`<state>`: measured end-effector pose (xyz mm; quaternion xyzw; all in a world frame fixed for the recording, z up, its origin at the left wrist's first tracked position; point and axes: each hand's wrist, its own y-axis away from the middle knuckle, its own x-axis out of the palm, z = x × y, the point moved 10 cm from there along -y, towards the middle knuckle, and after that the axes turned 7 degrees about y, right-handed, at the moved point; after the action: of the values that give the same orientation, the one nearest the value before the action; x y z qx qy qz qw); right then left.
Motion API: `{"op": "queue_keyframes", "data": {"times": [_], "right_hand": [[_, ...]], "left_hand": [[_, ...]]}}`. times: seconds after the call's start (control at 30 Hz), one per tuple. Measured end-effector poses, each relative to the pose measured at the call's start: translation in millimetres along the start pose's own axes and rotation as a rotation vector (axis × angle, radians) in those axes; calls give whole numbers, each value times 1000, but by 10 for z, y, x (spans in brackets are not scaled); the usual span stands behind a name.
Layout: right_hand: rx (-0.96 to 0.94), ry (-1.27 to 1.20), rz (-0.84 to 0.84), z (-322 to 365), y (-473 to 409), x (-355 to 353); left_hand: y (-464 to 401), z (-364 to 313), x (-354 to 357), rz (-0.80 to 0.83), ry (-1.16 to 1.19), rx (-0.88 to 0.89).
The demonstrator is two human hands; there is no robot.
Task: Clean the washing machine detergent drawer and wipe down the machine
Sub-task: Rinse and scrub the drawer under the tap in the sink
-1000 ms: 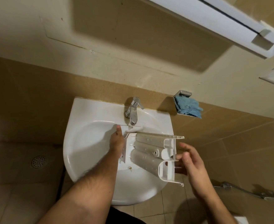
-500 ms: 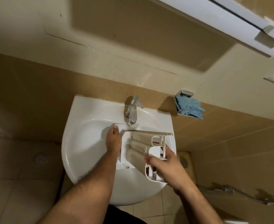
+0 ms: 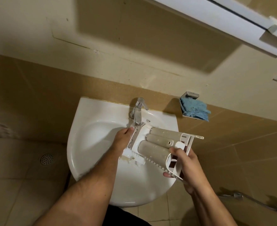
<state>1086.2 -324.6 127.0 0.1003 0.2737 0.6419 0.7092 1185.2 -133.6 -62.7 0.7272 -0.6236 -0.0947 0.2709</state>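
Both hands gripped the drawer over the sink, left hand far end, right hand near end, fingers curled round it. Rinsing looked underway; wiping the machine remained, by my judgement

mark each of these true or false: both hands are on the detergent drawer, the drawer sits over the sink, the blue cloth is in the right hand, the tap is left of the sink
1. Both hands hold the detergent drawer: true, left hand at one end, right hand at the other.
2. The drawer is over the sink: true.
3. The blue cloth is in the right hand: false, it sits on a wall holder.
4. The tap is left of the sink: false, it stands at the back rim.
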Motion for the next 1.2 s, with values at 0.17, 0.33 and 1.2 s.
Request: {"op": "queue_keyframes", "data": {"times": [0.17, 0.33, 1.2], "right_hand": [[70, -171, -25, -43, -21, 67], [136, -234, -40, -150, -55, 203], [101, -131, 181, -27, 39, 1059]], "left_hand": [[-20, -17, -12, 72, -84, 3], [-120, -34, -267, 41, 42, -34], [-206, 22, -655, -198, 251, 16]]}}
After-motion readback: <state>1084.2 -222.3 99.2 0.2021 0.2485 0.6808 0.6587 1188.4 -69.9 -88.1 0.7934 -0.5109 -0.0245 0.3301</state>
